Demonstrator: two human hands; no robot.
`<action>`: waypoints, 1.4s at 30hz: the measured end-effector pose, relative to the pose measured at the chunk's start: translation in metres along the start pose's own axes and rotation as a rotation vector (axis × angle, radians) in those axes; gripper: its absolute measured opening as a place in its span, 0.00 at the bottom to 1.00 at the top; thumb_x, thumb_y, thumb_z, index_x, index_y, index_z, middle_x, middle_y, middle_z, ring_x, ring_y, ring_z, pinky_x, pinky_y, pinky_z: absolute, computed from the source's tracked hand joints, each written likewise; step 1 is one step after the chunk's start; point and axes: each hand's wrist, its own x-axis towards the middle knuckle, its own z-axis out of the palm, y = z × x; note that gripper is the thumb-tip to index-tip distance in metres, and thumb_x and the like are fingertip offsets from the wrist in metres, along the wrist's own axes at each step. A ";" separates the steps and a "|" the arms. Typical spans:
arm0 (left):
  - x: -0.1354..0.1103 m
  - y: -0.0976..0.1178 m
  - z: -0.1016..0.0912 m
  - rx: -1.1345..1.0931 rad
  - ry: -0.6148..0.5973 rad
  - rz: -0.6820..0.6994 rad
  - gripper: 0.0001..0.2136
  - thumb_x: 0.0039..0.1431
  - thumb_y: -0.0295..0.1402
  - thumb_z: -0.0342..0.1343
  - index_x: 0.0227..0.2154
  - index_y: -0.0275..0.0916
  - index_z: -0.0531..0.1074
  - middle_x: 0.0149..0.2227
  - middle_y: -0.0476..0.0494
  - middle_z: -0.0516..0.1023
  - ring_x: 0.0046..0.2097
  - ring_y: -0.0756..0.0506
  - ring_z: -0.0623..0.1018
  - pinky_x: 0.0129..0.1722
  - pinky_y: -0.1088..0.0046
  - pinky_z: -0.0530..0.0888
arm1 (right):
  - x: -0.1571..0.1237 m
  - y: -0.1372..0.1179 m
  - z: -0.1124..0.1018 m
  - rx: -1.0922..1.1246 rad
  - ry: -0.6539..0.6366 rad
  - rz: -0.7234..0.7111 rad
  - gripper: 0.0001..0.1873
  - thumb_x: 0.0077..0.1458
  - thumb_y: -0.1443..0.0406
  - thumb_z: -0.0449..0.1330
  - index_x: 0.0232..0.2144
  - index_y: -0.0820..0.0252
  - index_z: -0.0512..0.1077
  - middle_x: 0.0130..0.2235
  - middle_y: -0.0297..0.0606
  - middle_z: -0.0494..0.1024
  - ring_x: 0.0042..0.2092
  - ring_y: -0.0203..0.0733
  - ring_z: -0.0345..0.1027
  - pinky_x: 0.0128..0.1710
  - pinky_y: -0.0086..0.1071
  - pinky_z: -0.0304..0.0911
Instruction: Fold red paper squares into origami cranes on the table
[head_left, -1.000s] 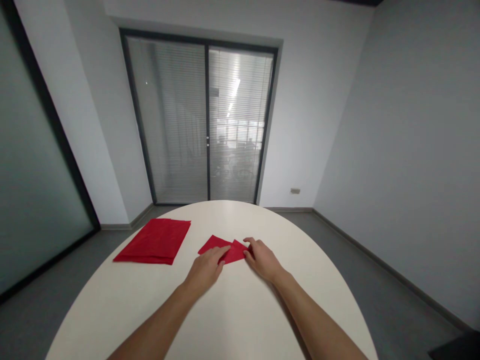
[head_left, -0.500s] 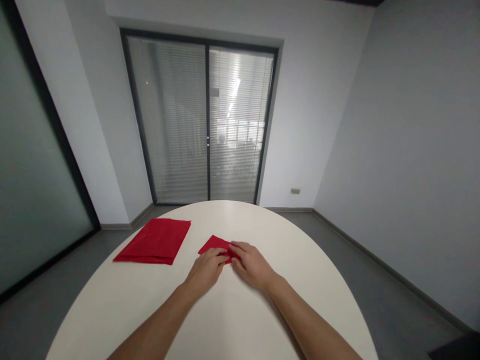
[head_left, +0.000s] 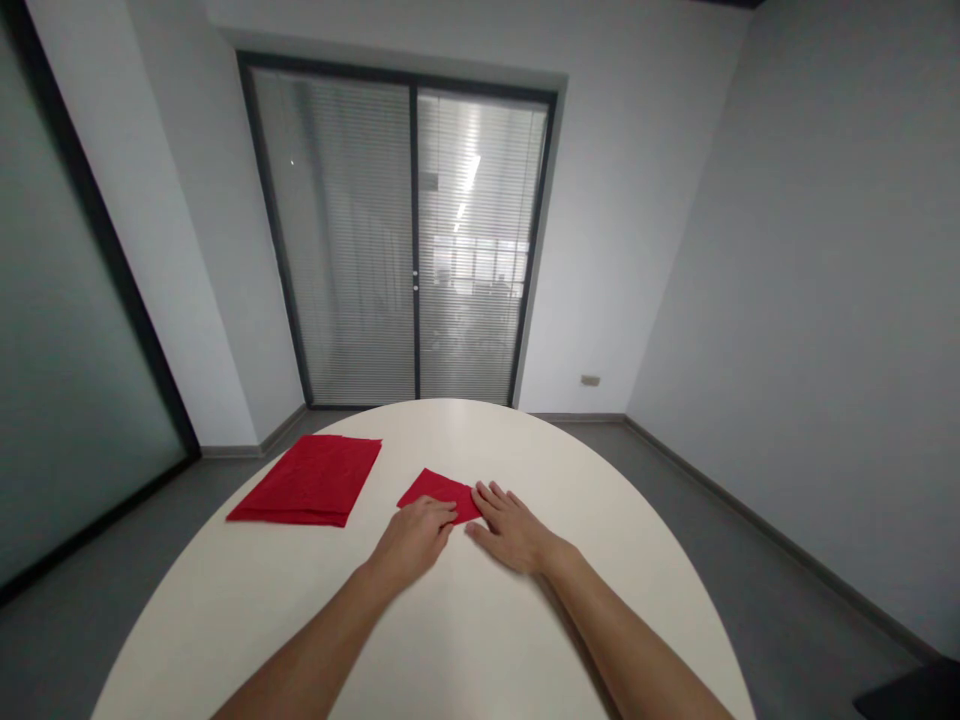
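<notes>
Right fingers (head_left: 489,507) have spread rightward over the red sheet (head_left: 444,487).

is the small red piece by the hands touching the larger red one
Apart: the head view shows a strip of white tabletop between the small red piece and the larger red piece.

The smaller sheet (head_left: 466,510) lies on the table (head_left: 450,620), the left hand (head_left: 415,532) over its near edge, the right hand (head_left: 519,532) at its right end. The larger sheet (head_left: 311,480) lies to its left, apart. Behind the table: blinds (head_left: 360,250).
</notes>
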 end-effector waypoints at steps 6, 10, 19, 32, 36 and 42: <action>0.000 0.004 -0.003 0.073 -0.020 0.001 0.13 0.66 0.27 0.46 0.42 0.38 0.77 0.46 0.40 0.81 0.47 0.42 0.79 0.49 0.66 0.73 | -0.002 0.002 -0.001 -0.050 0.116 -0.067 0.34 0.66 0.50 0.48 0.67 0.61 0.56 0.71 0.48 0.49 0.72 0.57 0.36 0.68 0.54 0.37; 0.001 0.007 -0.008 0.154 -0.004 -0.039 0.12 0.68 0.28 0.44 0.38 0.39 0.74 0.39 0.42 0.80 0.41 0.43 0.79 0.40 0.70 0.72 | -0.001 0.000 -0.004 -0.090 0.234 -0.153 0.23 0.65 0.57 0.52 0.60 0.55 0.69 0.66 0.44 0.63 0.68 0.54 0.50 0.67 0.52 0.43; 0.000 0.012 -0.012 0.195 0.041 -0.027 0.11 0.68 0.30 0.46 0.38 0.40 0.74 0.39 0.45 0.80 0.41 0.43 0.78 0.41 0.68 0.71 | -0.002 -0.005 -0.016 -0.099 0.283 -0.293 0.18 0.69 0.62 0.49 0.52 0.53 0.75 0.47 0.40 0.81 0.52 0.46 0.71 0.56 0.40 0.58; -0.002 0.004 -0.014 -0.011 0.319 -0.134 0.10 0.67 0.30 0.48 0.41 0.43 0.76 0.42 0.46 0.82 0.44 0.44 0.79 0.44 0.69 0.72 | -0.005 0.007 -0.032 0.534 0.339 -0.189 0.17 0.60 0.53 0.61 0.40 0.57 0.82 0.42 0.43 0.84 0.44 0.50 0.76 0.46 0.39 0.66; -0.002 0.009 -0.016 -0.148 0.391 -0.186 0.11 0.68 0.34 0.48 0.42 0.44 0.76 0.42 0.47 0.82 0.43 0.44 0.80 0.45 0.69 0.72 | -0.001 0.002 -0.035 0.768 0.453 -0.153 0.19 0.57 0.50 0.63 0.38 0.59 0.82 0.41 0.44 0.84 0.46 0.52 0.76 0.51 0.43 0.65; 0.003 0.019 -0.018 -0.424 0.382 -0.299 0.12 0.65 0.39 0.51 0.41 0.44 0.79 0.40 0.47 0.83 0.36 0.44 0.80 0.36 0.70 0.73 | 0.000 -0.003 -0.039 0.939 0.561 -0.133 0.26 0.56 0.45 0.60 0.35 0.61 0.81 0.43 0.46 0.82 0.47 0.51 0.74 0.53 0.45 0.64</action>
